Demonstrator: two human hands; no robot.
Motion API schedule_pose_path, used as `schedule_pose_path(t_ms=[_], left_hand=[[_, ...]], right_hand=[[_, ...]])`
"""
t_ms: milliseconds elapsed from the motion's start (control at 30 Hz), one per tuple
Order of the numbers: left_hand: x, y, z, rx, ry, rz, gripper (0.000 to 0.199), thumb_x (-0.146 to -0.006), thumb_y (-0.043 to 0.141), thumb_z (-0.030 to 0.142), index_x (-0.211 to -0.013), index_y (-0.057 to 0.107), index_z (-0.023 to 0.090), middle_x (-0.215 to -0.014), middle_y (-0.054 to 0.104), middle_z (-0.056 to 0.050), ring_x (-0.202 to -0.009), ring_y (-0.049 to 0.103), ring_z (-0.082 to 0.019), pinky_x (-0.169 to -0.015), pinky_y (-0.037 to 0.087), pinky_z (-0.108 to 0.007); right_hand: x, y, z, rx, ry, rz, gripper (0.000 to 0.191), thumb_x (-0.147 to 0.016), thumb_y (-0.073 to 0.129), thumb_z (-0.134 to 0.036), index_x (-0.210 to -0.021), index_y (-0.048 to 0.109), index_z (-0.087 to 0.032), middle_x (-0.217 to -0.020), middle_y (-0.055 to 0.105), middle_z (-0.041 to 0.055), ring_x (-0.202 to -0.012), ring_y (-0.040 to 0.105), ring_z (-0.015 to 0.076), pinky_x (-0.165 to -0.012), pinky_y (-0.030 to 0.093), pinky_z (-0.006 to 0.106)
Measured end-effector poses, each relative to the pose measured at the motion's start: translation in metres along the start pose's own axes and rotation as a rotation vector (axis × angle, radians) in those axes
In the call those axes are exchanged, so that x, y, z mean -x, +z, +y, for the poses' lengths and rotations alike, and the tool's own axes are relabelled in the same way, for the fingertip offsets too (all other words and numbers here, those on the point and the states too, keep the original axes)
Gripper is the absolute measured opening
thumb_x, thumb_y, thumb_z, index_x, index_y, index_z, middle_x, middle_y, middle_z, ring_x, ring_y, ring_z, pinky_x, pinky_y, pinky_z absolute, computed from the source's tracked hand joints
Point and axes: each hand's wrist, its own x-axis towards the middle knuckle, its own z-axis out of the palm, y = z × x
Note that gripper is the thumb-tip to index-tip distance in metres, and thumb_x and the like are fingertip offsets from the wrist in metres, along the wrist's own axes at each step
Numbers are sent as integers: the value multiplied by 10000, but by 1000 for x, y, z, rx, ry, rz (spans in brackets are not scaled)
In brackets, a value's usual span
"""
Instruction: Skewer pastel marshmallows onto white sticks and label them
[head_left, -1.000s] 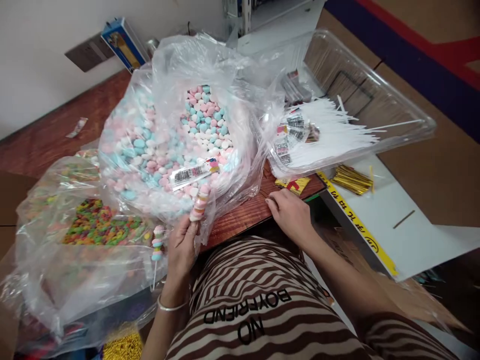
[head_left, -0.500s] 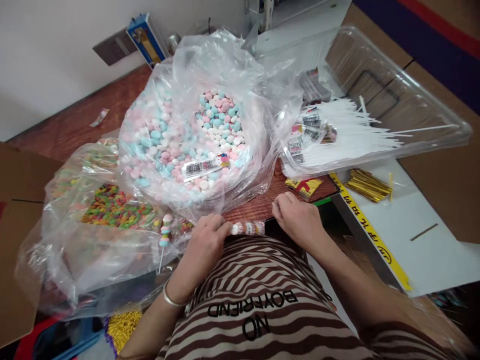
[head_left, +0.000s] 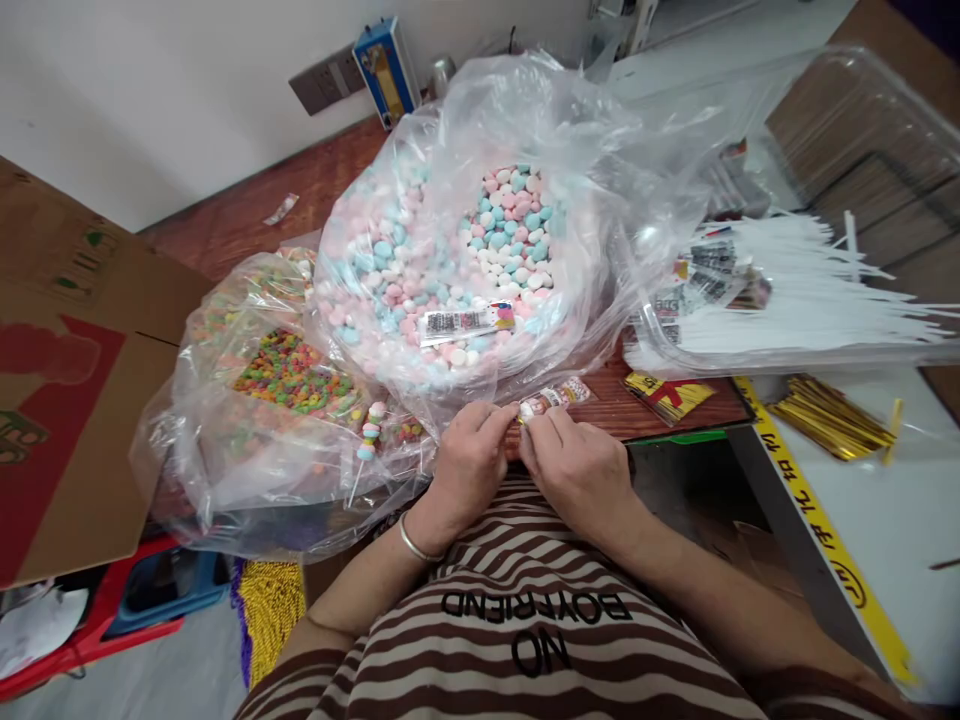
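My left hand [head_left: 474, 455] and my right hand [head_left: 581, 475] meet at the table's front edge, both with fingers pinched. Between them is the gathered end of a small clear candy packet [head_left: 559, 397], printed and filled with pale round sweets. A bit of gold shows at the pinch, perhaps a twist tie; the fingers hide most of it. The packet's other end points up and to the right. Left of my hands, a stick of stacked pink, white and blue candies [head_left: 371, 432] lies on a plastic bag.
A large clear bag [head_left: 517, 105] of pastel candies stands behind my hands, with a bag [head_left: 217, 480] of multicoloured rings on its left. On the right are a clear tray [head_left: 757, 357] of white sticks [head_left: 795, 290], gold twist ties [head_left: 832, 415] and a gold bundle [head_left: 667, 396]. Cardboard [head_left: 112, 400] rises at left.
My right hand has come left from beside the gold bundle to join my left hand at the packet. The packet now tilts up and right. The camera view has swung left.
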Motion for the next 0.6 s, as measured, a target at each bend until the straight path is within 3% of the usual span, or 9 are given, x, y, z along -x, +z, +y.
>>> schedule_pose_path(t_ms=[100, 200, 300, 433, 600], left_hand=[[-6, 1, 1, 355, -248, 81, 222, -934, 572, 157, -1010, 773, 214, -901, 713, -64, -849, 629, -175, -787, 483, -293], [-11, 4, 1, 821, -554, 112, 112, -838, 728, 267, -899, 786, 192, -709, 659, -12, -655, 561, -121, -639, 445, -246], [-16, 5, 4, 1272, -786, 103, 303, -687, 867, 376, -836, 749, 140, -555, 519, 44, -498, 405, -55, -476, 305, -182], [-20, 4, 9, 1519, -906, 53, 396, -573, 945, 338, -757, 686, 102, -601, 521, 39, -475, 364, -9, -410, 212, -127], [-22, 6, 7, 1529, -924, 116, 422, -532, 963, 325, -712, 649, 108, -592, 510, 49, -458, 362, 1, -388, 200, -109]], right_hand=[[-2, 8, -1, -106, 59, 86, 305, -1003, 488, -212, -706, 556, -202, -661, 572, 32, -569, 450, 148, -584, 268, 326], [-4, 15, -1, -250, 125, 169, 223, -971, 514, -192, -751, 554, -203, -675, 572, 15, -594, 497, 140, -582, 310, 296], [-8, 21, 2, -465, 206, 223, 179, -918, 534, -153, -752, 513, -218, -666, 545, -17, -591, 496, 129, -582, 352, 266], [-15, 25, 9, -761, 318, 182, 194, -893, 567, -167, -723, 494, -224, -644, 491, -43, -582, 467, 119, -574, 370, 254], [-18, 23, 12, -1023, 342, -4, 144, -951, 568, -280, -823, 574, -216, -769, 613, -3, -716, 569, 147, -675, 461, 273]])
